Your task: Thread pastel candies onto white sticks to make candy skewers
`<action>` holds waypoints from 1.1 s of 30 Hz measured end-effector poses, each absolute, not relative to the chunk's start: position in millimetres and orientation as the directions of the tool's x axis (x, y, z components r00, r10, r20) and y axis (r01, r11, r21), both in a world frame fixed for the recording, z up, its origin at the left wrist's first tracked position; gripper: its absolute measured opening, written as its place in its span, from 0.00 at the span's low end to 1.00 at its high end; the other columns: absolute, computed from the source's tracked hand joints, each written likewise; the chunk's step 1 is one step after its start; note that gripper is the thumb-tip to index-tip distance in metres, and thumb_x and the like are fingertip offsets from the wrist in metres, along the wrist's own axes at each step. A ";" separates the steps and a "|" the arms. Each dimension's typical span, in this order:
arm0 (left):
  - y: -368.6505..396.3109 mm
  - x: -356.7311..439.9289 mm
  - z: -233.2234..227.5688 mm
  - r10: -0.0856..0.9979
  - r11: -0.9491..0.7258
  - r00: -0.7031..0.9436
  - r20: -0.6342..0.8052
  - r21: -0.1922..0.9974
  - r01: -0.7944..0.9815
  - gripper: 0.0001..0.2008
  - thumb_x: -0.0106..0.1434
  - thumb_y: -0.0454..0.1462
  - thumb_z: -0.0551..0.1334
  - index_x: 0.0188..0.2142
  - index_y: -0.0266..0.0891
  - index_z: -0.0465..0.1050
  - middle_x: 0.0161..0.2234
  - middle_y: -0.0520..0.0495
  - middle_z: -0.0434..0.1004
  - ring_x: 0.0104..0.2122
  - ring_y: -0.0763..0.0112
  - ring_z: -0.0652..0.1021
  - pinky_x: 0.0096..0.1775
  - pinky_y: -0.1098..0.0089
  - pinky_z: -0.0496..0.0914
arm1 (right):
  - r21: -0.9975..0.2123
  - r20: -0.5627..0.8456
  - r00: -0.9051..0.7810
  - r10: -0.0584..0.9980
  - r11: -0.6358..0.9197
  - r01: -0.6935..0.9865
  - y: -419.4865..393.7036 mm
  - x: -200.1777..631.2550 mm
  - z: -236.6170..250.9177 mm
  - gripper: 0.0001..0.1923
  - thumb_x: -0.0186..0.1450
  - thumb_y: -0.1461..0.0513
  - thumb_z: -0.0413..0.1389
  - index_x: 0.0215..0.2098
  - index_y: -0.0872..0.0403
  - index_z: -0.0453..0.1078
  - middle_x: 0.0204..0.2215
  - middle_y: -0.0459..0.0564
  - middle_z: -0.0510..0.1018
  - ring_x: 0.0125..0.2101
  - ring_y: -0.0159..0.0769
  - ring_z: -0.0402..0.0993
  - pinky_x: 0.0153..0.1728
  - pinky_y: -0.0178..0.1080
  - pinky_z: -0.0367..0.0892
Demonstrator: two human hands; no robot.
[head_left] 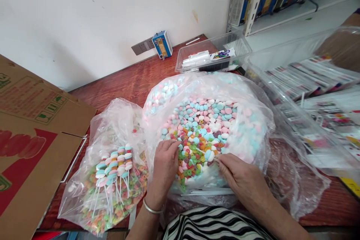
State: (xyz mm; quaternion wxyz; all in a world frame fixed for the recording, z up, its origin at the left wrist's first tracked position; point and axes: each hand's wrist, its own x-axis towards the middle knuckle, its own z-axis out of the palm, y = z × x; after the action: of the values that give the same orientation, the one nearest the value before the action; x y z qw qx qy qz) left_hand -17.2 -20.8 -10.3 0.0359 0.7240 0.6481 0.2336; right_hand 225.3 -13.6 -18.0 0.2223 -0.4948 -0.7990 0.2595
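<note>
Candy pieces, a big loose heap of small pastel discs and little coloured rings, sit in a wide-open clear plastic bag in the middle of the desk, close to its near edge. They look light and hard, and they'd probably roll and slide over each other, so I'd pinch one or two from the top of the pile rather than scoop. The bag itself is thin and floppy, no good as a handle.

The left hand lies palm down on the near left side of the heap, fingers curled loosely into the rings; can't tell if it's actually got anything. The right hand comes in from the near right, fingertips pinched together on what looks like a thin white stick.

Just left, a smaller bag holds finished candy lollipops, with a cardboard box at the left edge.
</note>
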 end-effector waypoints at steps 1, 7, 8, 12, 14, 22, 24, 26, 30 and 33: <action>-16.1 -20.6 -12.2 0.951 -0.176 0.077 0.299 0.320 0.931 0.14 0.67 0.30 0.55 0.48 0.43 0.74 0.45 0.44 0.77 0.48 0.58 0.73 0.51 0.55 0.68 | -0.622 0.093 -0.426 0.900 0.386 0.681 -13.2 222.2 -16.9 0.17 0.72 0.59 0.42 0.38 0.52 0.72 0.35 0.52 0.80 0.35 0.41 0.78 0.34 0.39 0.69; 6.5 -14.2 -21.8 0.951 -0.229 0.173 0.256 0.210 0.950 0.15 0.66 0.32 0.58 0.49 0.47 0.75 0.52 0.44 0.74 0.60 0.50 0.63 0.57 0.45 0.61 | -0.570 0.065 -0.452 0.890 0.405 0.715 -12.0 214.3 -14.5 0.19 0.73 0.60 0.41 0.36 0.52 0.72 0.33 0.51 0.80 0.34 0.40 0.77 0.33 0.39 0.68; 8.9 -13.0 -21.7 0.952 -0.238 0.187 0.242 0.203 0.950 0.14 0.65 0.32 0.58 0.48 0.47 0.75 0.52 0.45 0.74 0.61 0.49 0.62 0.57 0.44 0.61 | -0.565 0.062 -0.449 0.892 0.402 0.721 -12.0 215.1 -14.4 0.18 0.73 0.60 0.41 0.36 0.53 0.72 0.33 0.51 0.80 0.34 0.41 0.78 0.33 0.39 0.68; 13.5 -15.7 -20.2 0.945 -0.280 0.223 0.241 0.233 0.932 0.10 0.64 0.32 0.60 0.42 0.45 0.77 0.52 0.46 0.75 0.61 0.51 0.63 0.59 0.45 0.60 | -0.565 0.037 -0.438 0.898 0.380 0.732 -11.0 218.2 -14.0 0.17 0.73 0.60 0.42 0.36 0.53 0.71 0.32 0.50 0.79 0.33 0.40 0.78 0.32 0.39 0.67; 13.1 -20.2 -21.0 0.939 -0.299 0.234 0.254 0.260 0.918 0.11 0.64 0.31 0.60 0.44 0.44 0.76 0.53 0.46 0.74 0.61 0.53 0.64 0.59 0.47 0.61 | -0.567 0.016 -0.435 0.900 0.366 0.738 -10.1 218.3 -14.5 0.17 0.73 0.60 0.42 0.36 0.53 0.71 0.33 0.50 0.79 0.34 0.41 0.78 0.33 0.39 0.67; 17.2 -31.4 -28.1 0.936 -0.272 0.197 0.290 0.247 0.930 0.18 0.65 0.27 0.54 0.49 0.42 0.74 0.53 0.44 0.74 0.57 0.58 0.70 0.59 0.50 0.64 | -0.564 -0.025 -0.424 0.905 0.338 0.754 -7.7 213.1 -14.4 0.16 0.72 0.60 0.42 0.34 0.52 0.70 0.32 0.49 0.80 0.34 0.40 0.78 0.33 0.38 0.66; 21.7 -29.9 -28.7 0.937 -0.291 0.229 0.263 0.225 0.930 0.18 0.64 0.27 0.56 0.49 0.44 0.74 0.55 0.45 0.74 0.59 0.56 0.67 0.59 0.48 0.63 | -0.567 -0.030 -0.421 0.906 0.332 0.754 -7.6 212.5 -13.1 0.17 0.72 0.60 0.42 0.33 0.51 0.70 0.31 0.49 0.79 0.33 0.40 0.78 0.32 0.38 0.66; 25.7 -27.8 -28.7 0.939 -0.298 0.245 0.240 0.219 0.929 0.16 0.64 0.28 0.57 0.46 0.45 0.75 0.54 0.45 0.74 0.59 0.54 0.67 0.58 0.47 0.63 | -0.569 -0.024 -0.418 0.908 0.331 0.753 -7.8 212.7 -12.6 0.17 0.72 0.59 0.41 0.33 0.51 0.70 0.31 0.49 0.79 0.33 0.40 0.78 0.32 0.38 0.66; 26.8 -24.9 -25.5 0.945 -0.288 0.228 0.234 0.268 0.919 0.11 0.65 0.29 0.57 0.40 0.42 0.76 0.47 0.45 0.78 0.58 0.54 0.68 0.58 0.48 0.62 | -0.574 -0.025 -0.412 0.911 0.324 0.752 -9.0 214.6 -14.9 0.16 0.72 0.59 0.42 0.34 0.51 0.70 0.31 0.50 0.79 0.33 0.40 0.77 0.32 0.37 0.66; 21.1 -23.6 -19.9 0.957 -0.247 0.164 0.239 0.375 0.894 0.09 0.65 0.30 0.57 0.38 0.41 0.75 0.43 0.45 0.78 0.54 0.56 0.71 0.56 0.50 0.63 | -0.580 -0.024 -0.403 0.915 0.316 0.751 -8.9 213.6 -16.7 0.15 0.72 0.60 0.43 0.34 0.52 0.69 0.32 0.50 0.79 0.34 0.41 0.77 0.33 0.38 0.67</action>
State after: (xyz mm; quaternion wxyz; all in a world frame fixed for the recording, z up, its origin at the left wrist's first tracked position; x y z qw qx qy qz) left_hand -23.6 21.1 -19.9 0.0732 0.7593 0.6094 0.2161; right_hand 213.6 -8.9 -16.7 0.1569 -0.5235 -0.7957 0.2610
